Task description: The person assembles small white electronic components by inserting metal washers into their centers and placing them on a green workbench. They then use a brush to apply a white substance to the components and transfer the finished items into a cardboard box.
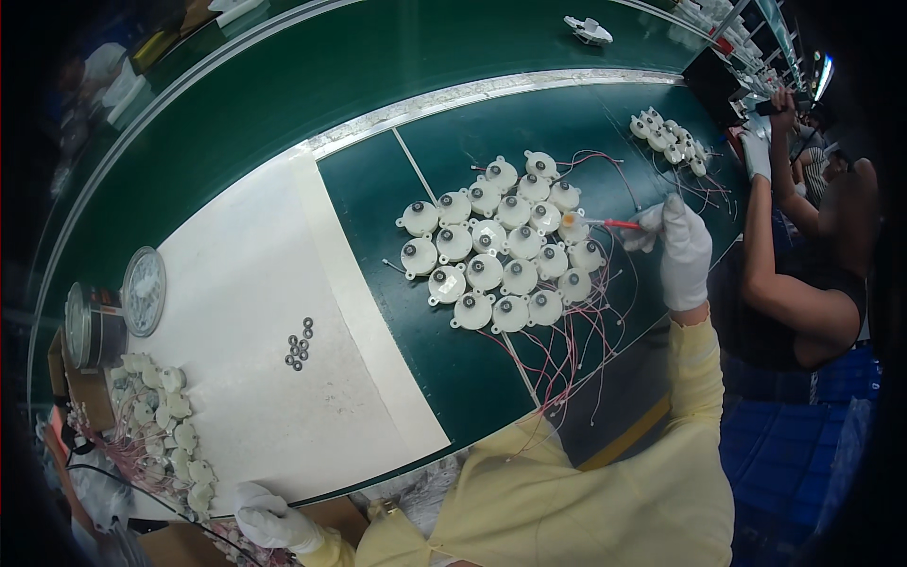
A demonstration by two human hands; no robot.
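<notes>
My right hand (682,248), in a white glove, is closed on a thin red-handled stick (619,224) with a yellowish tip. The tip is over the right side of a group of round white motors (518,242) with dark central shafts, at one motor (573,226); whether it touches cannot be told. Pink and white wires (567,364) trail from the group toward me. My left hand (272,520), also gloved, is at the table's front edge beside a pile of white motors (170,425). Its fingers look curled together, with nothing visible in them.
Several small dark rings (299,345) lie on the white sheet (255,255). A metal tin (93,326) and round lid (144,291) stand at the left. More motors (671,140) lie far right, near a co-worker's arm (761,227). A white part (589,31) is on the far green surface.
</notes>
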